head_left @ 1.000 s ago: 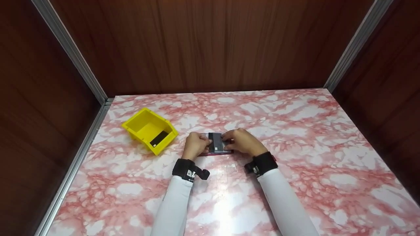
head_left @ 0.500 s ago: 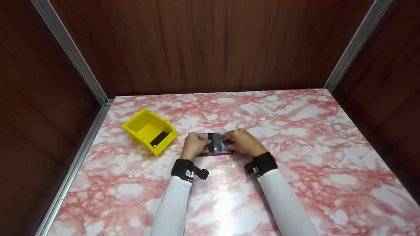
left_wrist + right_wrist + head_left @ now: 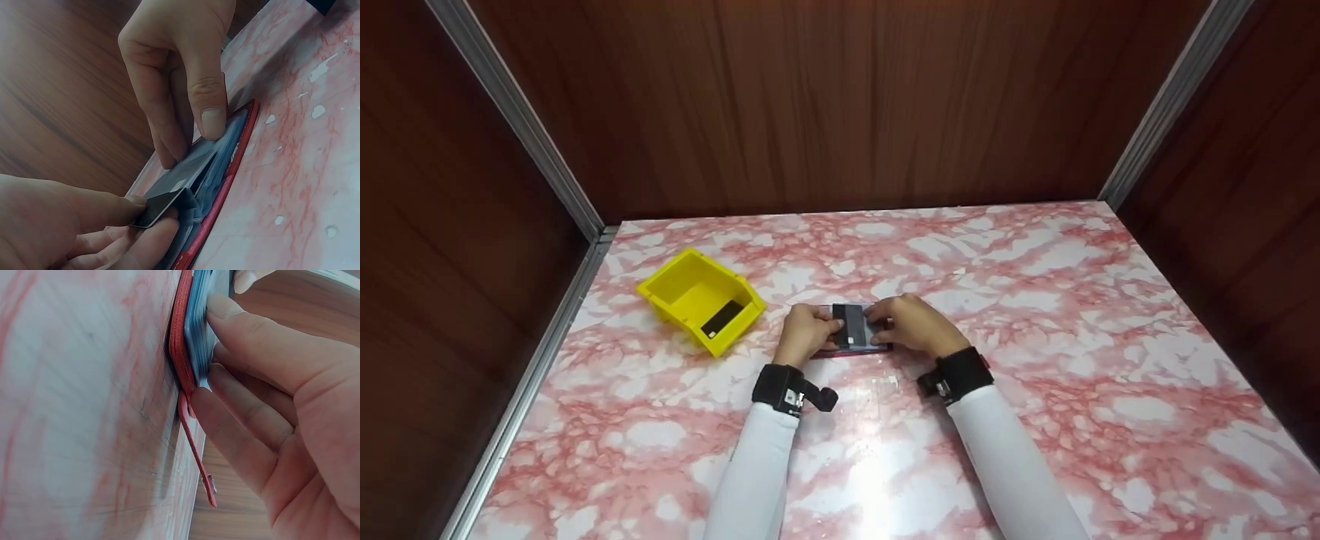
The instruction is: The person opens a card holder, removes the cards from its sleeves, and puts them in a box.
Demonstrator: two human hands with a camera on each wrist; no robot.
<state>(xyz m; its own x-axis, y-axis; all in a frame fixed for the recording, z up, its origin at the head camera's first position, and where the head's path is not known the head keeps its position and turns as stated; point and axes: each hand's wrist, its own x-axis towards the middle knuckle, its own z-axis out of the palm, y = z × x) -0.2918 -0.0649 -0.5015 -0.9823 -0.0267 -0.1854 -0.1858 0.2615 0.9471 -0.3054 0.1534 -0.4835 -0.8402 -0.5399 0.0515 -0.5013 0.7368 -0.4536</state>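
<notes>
A red card holder [image 3: 179, 343] lies spread on the table under both hands, its stack of clear plastic sleeves [image 3: 197, 332] facing up. My left hand [image 3: 805, 334] pinches the outer end of a black card [image 3: 160, 207] between thumb and fingers. The rest of that card looks grey through the sleeve covering it. On the other side, my right hand [image 3: 915, 326] holds the sleeves, thumb on the near part and fingers toward the far edge. A red strap [image 3: 197, 450] with a metal snap sticks out from the holder's side.
To the left stands a yellow bin [image 3: 679, 289], with a black card-like piece [image 3: 721, 318] with a white corner mark in its front part. The red-and-white marbled table [image 3: 1035, 360] is bounded by dark wood-look panels [image 3: 840, 112] at the back and sides.
The black card and my left hand have shifted very slightly left. My right hand stays nearly in place on the sleeves.
</notes>
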